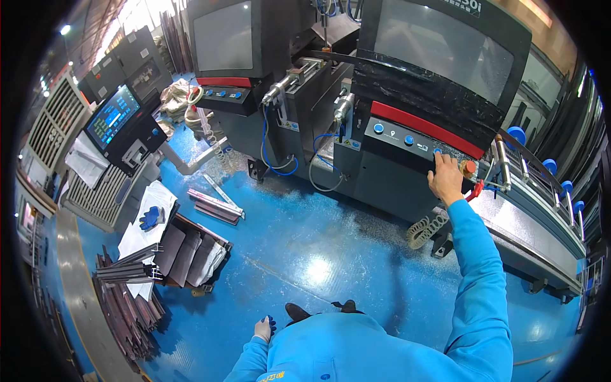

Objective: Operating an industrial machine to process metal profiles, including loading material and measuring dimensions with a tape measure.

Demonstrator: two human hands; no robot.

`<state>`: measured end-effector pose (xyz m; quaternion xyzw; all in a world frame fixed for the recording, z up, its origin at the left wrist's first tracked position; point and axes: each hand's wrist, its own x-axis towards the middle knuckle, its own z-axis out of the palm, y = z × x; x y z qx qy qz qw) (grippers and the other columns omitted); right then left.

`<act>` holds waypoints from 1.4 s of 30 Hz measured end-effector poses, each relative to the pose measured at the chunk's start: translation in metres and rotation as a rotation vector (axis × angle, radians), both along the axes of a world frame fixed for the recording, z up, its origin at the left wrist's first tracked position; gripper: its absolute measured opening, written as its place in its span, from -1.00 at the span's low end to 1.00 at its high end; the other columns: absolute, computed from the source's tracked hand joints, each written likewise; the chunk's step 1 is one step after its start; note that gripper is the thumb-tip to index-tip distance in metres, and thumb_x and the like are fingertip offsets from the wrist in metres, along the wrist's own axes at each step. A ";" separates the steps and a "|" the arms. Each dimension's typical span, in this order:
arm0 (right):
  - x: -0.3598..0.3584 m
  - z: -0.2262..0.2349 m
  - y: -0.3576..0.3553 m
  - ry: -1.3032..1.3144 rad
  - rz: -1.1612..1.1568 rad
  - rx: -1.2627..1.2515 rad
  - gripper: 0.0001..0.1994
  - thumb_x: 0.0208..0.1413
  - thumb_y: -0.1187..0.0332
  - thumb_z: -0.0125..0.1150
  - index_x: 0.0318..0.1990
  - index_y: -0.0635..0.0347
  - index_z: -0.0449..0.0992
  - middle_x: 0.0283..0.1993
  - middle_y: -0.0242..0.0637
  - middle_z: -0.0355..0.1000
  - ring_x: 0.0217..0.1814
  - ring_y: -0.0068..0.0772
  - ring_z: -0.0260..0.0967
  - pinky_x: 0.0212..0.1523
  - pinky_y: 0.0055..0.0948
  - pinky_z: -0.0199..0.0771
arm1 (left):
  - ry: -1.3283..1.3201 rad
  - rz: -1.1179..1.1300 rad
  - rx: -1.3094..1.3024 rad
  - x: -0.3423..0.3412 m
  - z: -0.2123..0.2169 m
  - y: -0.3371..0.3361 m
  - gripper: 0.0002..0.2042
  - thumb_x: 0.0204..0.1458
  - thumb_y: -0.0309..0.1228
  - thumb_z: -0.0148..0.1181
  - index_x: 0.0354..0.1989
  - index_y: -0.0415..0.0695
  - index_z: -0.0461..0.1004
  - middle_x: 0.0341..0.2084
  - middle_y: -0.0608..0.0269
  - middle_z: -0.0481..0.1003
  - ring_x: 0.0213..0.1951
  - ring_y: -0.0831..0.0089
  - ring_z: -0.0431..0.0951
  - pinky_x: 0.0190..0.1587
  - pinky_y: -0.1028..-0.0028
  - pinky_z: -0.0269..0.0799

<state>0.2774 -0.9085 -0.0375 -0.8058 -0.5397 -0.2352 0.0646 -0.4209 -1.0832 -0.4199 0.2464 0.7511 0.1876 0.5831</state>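
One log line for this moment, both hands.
right hand on control panel, fingertip at blue button | left hand gloved, at side, holds nothing

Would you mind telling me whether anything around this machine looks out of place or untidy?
Yes: loose metal profiles lie on the blue floor before the machine, apart from the stacked bundle at left. A blue glove lies on white sheets. The right hand rests on the control panel.

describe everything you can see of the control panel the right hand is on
The control panel is a dark, slanted strip on the front of the big machine, under a red band and a dark window. It carries round blue buttons in a row and a red knob at its right end. The right hand rests fingertips on it beside that knob.
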 end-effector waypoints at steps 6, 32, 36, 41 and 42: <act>0.006 -0.004 0.003 0.027 0.006 0.025 -0.32 -0.02 0.33 0.36 0.32 0.24 0.36 0.16 -0.04 0.41 0.10 0.02 0.40 0.00 -0.22 0.59 | 0.005 -0.029 -0.002 0.001 -0.006 0.002 -0.63 0.37 -0.15 0.01 -0.04 -0.22 0.58 -0.25 0.10 0.65 -0.36 0.26 0.60 -0.26 0.32 0.57; -0.016 -0.017 -0.002 -0.076 -0.003 -0.040 -0.18 -0.06 0.27 0.39 0.43 0.14 0.26 0.35 0.19 0.19 0.29 0.16 0.26 0.01 -0.23 0.62 | 0.002 -0.008 0.020 0.001 -0.038 -0.015 -0.66 0.33 -0.18 0.07 -0.07 -0.22 0.62 -0.30 0.14 0.67 -0.38 0.31 0.61 -0.26 0.36 0.57; -0.017 -0.015 -0.003 -0.084 -0.004 -0.043 -0.19 -0.06 0.27 0.39 0.43 0.14 0.26 0.35 0.20 0.19 0.30 0.17 0.26 0.02 -0.23 0.62 | 0.005 -0.013 0.026 0.002 -0.038 -0.016 -0.65 0.33 -0.18 0.07 -0.08 -0.22 0.62 -0.30 0.14 0.67 -0.38 0.31 0.61 -0.26 0.37 0.57; -0.018 -0.014 -0.004 -0.067 -0.001 -0.053 -0.20 -0.05 0.27 0.39 0.42 0.14 0.27 0.35 0.22 0.19 0.31 0.19 0.26 0.04 -0.22 0.61 | 0.009 -0.018 0.032 0.002 -0.038 -0.018 -0.65 0.32 -0.17 0.07 -0.09 -0.22 0.63 -0.31 0.14 0.67 -0.39 0.31 0.61 -0.26 0.37 0.57; -0.018 -0.014 -0.004 -0.066 0.000 -0.057 -0.20 -0.05 0.27 0.39 0.42 0.14 0.27 0.35 0.23 0.19 0.31 0.20 0.26 0.04 -0.22 0.62 | 0.010 -0.019 0.033 0.003 -0.038 -0.018 -0.65 0.32 -0.17 0.07 -0.09 -0.22 0.63 -0.31 0.14 0.67 -0.39 0.31 0.61 -0.26 0.37 0.57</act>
